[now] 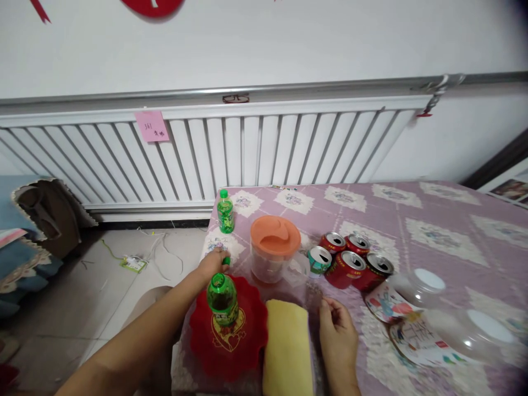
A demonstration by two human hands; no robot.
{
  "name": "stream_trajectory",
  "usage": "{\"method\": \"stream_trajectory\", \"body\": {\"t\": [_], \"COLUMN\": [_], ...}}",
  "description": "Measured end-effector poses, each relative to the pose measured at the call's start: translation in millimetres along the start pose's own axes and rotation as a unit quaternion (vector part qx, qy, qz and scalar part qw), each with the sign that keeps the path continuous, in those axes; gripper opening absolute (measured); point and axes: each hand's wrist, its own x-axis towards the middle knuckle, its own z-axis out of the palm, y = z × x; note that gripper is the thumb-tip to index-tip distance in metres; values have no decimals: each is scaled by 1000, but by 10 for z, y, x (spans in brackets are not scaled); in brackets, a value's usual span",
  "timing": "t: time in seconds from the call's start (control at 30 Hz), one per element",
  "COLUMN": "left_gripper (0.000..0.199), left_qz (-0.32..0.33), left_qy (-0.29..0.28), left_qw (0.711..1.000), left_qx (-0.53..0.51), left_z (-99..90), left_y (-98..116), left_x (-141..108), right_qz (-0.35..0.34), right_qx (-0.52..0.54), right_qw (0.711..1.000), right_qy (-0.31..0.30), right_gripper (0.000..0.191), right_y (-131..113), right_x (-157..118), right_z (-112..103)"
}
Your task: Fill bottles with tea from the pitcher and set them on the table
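Note:
My left hand (215,263) is at the table's left edge, its fingers closed around a small green bottle cap (226,260). Just below it, an uncapped green bottle (223,300) stands upright on a red scalloped plate (243,352). My right hand (337,324) rests beside a folded yellow cloth (287,346), thumb and fingers pinched together; whatever may be between them is too small to make out. Between and beyond the hands stands a clear pitcher (266,267) with an orange lid. A capped green bottle (225,213) stands behind, near the table's far left corner.
Several opened cans (346,269) stand in a group right of the pitcher. Two clear jars with white lids (447,335) lie on their sides at the right of the patterned tablecloth (396,220). A white radiator (247,148) runs behind the table.

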Motion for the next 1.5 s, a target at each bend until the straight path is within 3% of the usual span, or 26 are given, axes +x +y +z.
{"method": "stream_trajectory", "body": {"t": [0.07, 0.2, 0.33, 0.47, 0.53, 0.63, 0.73, 0.83, 0.97, 1.1, 1.2, 1.3, 1.43, 1.5], "left_gripper": [15, 16, 37, 52, 52, 51, 54, 54, 53, 58, 60, 63, 66, 67], "left_qz": [-3, -21, -64, -89, -114, -146, -176, -180, -154, -110, -129, -165, -163, -152], "left_qy": [0, 26, 85, 131, 149, 114, 69, 5, -100, -157, -164, -159, -153, -163], "left_qw": [1000, 999, 989, 970, 933, 906, 896, 878, 850, 815, 778, 759, 752, 762], "left_qx": [-3, -40, -105, -187, -307, -380, -401, -443, -494, -547, -593, -609, -620, -608], "left_z": [-6, -86, -304, -628, -770, -866, -769, -529, -197, -6, 37, 24, 7, 2], "left_y": [12, 3, 24, 177, 297, 478, 618, 731, 868, 926, 928, 926, 881, 818], "left_x": [16, -3, -218, -739, -1077, -1578, -1978, -2227, -2353, -2381, -2408, -2443, -2480, -2469], "right_qz": [-1, -3, 4, 2, -5, -15, -26, -39, -138, -197, -243, -242, -233, -230], "right_qx": [0, 9, 28, 52, 65, 72, 70, 88, 131, 159, 149, 119, 92, 78], "right_qw": [1000, 1000, 999, 999, 998, 997, 997, 993, 960, 918, 911, 916, 915, 916], "right_qy": [1, 7, 23, 14, -4, -18, -22, -70, -207, -305, -299, -298, -315, -319], "right_gripper": [43, 42, 44, 44, 44, 44, 42, 37, 36, 42, 35, 40, 42, 36], "right_y": [-18, -62, -76, -78, -89, -135, -237, -403, -639, -781, -811, -797, -778, -788], "right_x": [5, -5, -27, -68, -97, -167, -332, -676, -1320, -1791, -1915, -1942, -1987, -2011], "right_z": [11, 1, -43, -86, -104, -130, -145, -116, 14, 172, 232, 242, 253, 261]}}
